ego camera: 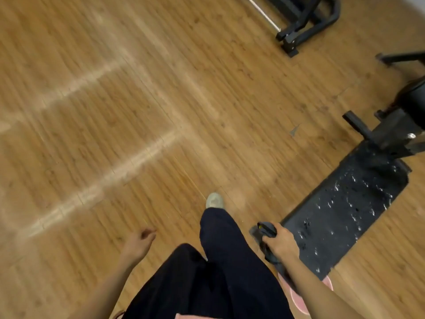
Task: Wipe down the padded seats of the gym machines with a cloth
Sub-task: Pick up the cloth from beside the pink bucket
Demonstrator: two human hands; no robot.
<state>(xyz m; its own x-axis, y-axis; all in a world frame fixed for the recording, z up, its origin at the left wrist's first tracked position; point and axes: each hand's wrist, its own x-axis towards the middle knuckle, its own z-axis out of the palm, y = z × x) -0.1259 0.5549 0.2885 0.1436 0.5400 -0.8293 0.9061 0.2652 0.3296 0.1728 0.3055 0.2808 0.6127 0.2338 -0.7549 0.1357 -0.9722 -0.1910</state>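
While the wooden floor (138,111) is being crossed, a dark cloth (266,236) is being carried in the right hand (281,242), whose fingers (274,233) are curled round it in a firm grasp; part of the cloth is hanging below the hand. Nothing is being held by the left hand (138,244), which is hanging at the side with its fingers loosely curled.

No padded seat is being clearly shown. Just right of the right fingers, and running ahead of them, a black speckled mat (345,210) is lying on the floor, with its long axis running away to the upper right towards a dark machine base (391,132). At the right edge, beyond that base, a rounded black part (416,97) is being cut off by the frame; whether it is a pad cannot be told. Farther ahead and to the right, a black frame (308,21) is standing well apart.

The step is being judged as a walk between machines, with wiping not yet begun here. Since all equipment is lying to the right of the fingers, the cloth-bearing right hand is being judged the nearer, and a turn rightward is probably being called for.
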